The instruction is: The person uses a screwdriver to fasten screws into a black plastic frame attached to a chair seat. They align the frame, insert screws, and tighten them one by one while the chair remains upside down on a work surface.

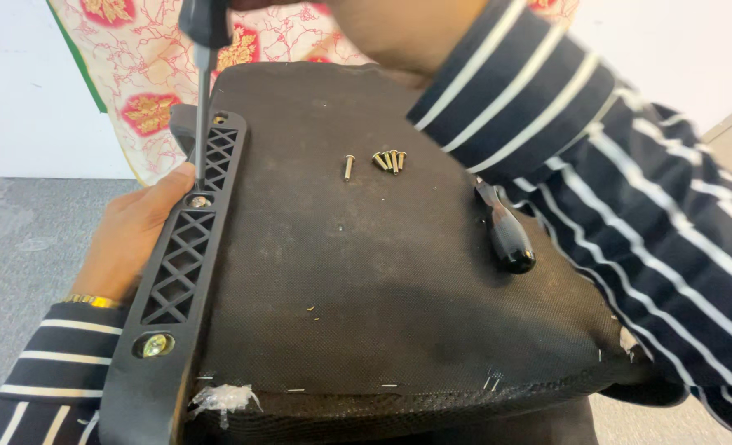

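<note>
An upturned chair seat [366,272] covered in black fabric fills the view. A black plastic lattice bracket [186,255] runs along its left edge. My left hand [135,235] grips the bracket from the left side, thumb near a screw [199,201] in its middle. A screwdriver [204,91] stands upright with its tip on that screw. My right hand holds its dark handle at the top edge of the view, mostly out of frame; only the wrist [407,37] and striped sleeve show.
Several loose brass screws [387,160] lie on the seat's far middle. A second black-handled tool [504,231] rests on the fabric at right. A brass bolt [155,344] sits in the bracket's near end. Patterned cloth [152,74] hangs behind; grey carpet [20,247] lies at left.
</note>
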